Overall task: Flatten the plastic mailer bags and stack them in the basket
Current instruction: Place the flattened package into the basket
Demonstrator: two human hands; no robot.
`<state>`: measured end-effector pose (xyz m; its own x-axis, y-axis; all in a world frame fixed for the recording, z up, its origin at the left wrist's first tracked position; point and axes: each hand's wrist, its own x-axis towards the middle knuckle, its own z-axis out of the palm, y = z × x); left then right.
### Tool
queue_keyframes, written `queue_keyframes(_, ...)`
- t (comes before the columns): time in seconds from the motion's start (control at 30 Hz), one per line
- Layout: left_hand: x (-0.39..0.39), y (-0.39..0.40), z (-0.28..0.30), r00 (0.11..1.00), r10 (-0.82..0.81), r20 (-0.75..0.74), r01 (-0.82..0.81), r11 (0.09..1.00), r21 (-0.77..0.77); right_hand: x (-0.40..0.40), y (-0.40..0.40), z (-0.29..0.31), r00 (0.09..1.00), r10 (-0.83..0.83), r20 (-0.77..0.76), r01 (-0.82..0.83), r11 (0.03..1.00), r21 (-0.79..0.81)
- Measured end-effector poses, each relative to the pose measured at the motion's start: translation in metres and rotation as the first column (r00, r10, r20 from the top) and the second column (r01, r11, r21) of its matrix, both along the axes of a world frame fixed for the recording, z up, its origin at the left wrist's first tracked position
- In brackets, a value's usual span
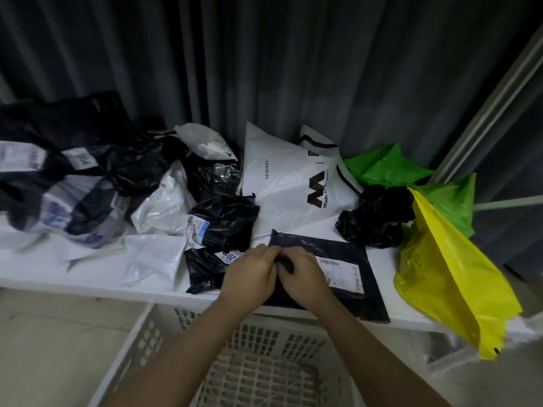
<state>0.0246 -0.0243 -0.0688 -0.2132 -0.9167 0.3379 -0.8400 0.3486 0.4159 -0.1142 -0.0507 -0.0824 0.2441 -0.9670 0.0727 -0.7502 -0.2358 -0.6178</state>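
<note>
Nearest the camera, a white slotted basket (164, 333) stands on the floor below the front edge of a white table (88, 284). No bags are visible inside it; both forearms cross above it.

On the near edge of the table, just beyond the basket, lies a flat black mailer (346, 254) with a white shipping label on its right half. Its near right corner overhangs the table edge. The left hand (249, 276) and right hand (304, 279) meet over the left part of this mailer, knuckles up, fingers curled. Between them they pinch a small fold of black plastic; which bag that fold belongs to cannot be confirmed.

Immediately left of the hands lies a crumpled black bag (205, 271) with a label, and behind it a second black bag (226, 223). Further left lies a flat white bag (152, 257).

To the right, a yellow bag (446, 286) hangs over the table edge. Behind it are a green bag (388, 165) and a crumpled black wad (373, 221).

At mid-depth, a large white printed bag (282, 183) leans toward the back. A blurred pile of black and white bags (73, 177) fills the far left. A dark curtain (264, 60) forms the backdrop.
</note>
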Motion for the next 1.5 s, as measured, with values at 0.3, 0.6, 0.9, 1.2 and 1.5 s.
queue_keyframes(0.3, 0.099, 0.027, 0.022, 0.968, 0.252, 0.01, -0.252, 0.966, 0.051, 0.092, 0.007, 0.012, 0.892, -0.365, 0.267, 0.259, 0.897, 0.359)
queue_keyframes(0.6, 0.115, 0.038, 0.022, 0.907, 0.352, -0.232, -0.302, 0.926, 0.226, 0.099, 0.019, 0.05, 0.534, -0.514, 0.672, 0.289, 0.857, 0.426)
queue_keyframes(0.9, 0.102, 0.04, 0.053, 0.758, 0.409, -0.509, -0.295, 0.91, 0.292, 0.066, 0.027, 0.108, 0.471, -0.434, 0.768, 0.244, 0.901, 0.36)
queue_keyframes(1.2, 0.081, 0.005, 0.064, 0.783, 0.285, -0.553, -0.098, 0.934, 0.342, -0.002, 0.022, 0.131, 0.651, -0.382, 0.656, 0.157, 0.913, 0.376)
queue_keyframes(1.5, 0.037, -0.01, 0.041, 0.859, 0.278, -0.43, -0.095, 0.911, 0.401, -0.043, 0.006, 0.099, 0.655, -0.475, 0.588, 0.402, 0.878, 0.26)
